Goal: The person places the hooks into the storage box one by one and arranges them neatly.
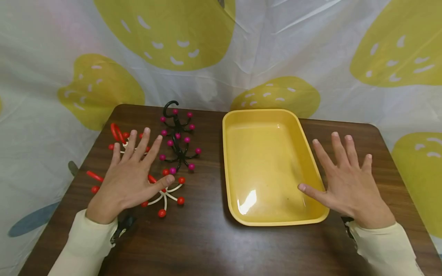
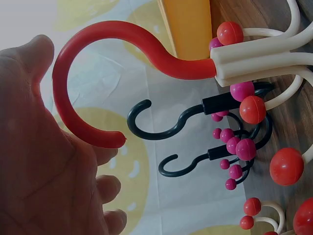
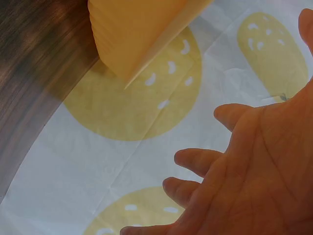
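My left hand (image 1: 129,180) is spread with straight fingers above several red-and-cream claw hangers, holding nothing. One cream hanger (image 1: 165,193) with red ball tips shows beside the thumb; another (image 1: 126,145) lies beyond the fingertips, and the hand covers parts of the group. In the left wrist view a red hook (image 2: 60,81) stands up close to the palm. Two black claw hangers (image 1: 181,153) with magenta ball tips stand to the right of the left fingers. My right hand (image 1: 352,188), also spread and holding nothing, hovers by the right side of a yellow tray (image 1: 228,184), its thumb overlapping the rim.
The tray sits right of centre on a dark wooden table (image 1: 203,245) and has nothing in it. Behind the table's far edge hangs a white cloth (image 1: 193,86) with yellow fruit shapes, which also comes down along both sides.
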A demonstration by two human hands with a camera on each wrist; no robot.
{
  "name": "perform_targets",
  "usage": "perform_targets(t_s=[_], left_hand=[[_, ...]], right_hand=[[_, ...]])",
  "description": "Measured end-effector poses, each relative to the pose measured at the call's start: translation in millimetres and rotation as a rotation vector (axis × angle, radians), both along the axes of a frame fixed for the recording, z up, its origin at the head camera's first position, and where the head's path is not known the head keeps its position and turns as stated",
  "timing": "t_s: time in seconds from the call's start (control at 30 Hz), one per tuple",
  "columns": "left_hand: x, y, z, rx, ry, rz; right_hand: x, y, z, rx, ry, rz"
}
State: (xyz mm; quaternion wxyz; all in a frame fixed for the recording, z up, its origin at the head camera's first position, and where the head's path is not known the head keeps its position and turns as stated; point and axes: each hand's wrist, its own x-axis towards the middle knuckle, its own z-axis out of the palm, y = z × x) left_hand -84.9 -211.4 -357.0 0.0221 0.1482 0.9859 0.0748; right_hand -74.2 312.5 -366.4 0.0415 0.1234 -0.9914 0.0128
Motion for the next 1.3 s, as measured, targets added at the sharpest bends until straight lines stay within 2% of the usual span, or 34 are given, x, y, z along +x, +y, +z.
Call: perform_targets(t_s=[0.47, 0.67, 0.87, 1.03, 1.13, 1.3], left_hand=[[1.4, 0.3, -0.7, 0.045, 0.033, -0.01], [4.3, 0.5, -2.6, 0.105, 0.106, -0.024], [6.4, -0.3, -7.8, 0.144, 0.188, -0.037], [10.7, -1.8, -12.2, 0.231, 0.259, -0.034], [13.0, -2.1, -13.2, 0.265, 0.267, -0.031], [14.4, -4.9, -15.8, 0.323, 0.265, -0.049]], right_hand=[[-1.8, 4.4, -0.3, -0.08, 0.075, 0.036], [-3.7, 4.3, -1.4, -0.134, 0.16, 0.087], [-4.4, 4.2, -4.2, -0.176, 0.207, 0.118], [-6.4, 6.1, -11.2, -0.267, 0.291, 0.179], [-8.2, 7.9, -14.7, -0.319, 0.324, 0.205], [-11.0, 10.4, -17.5, -0.382, 0.332, 0.226]])
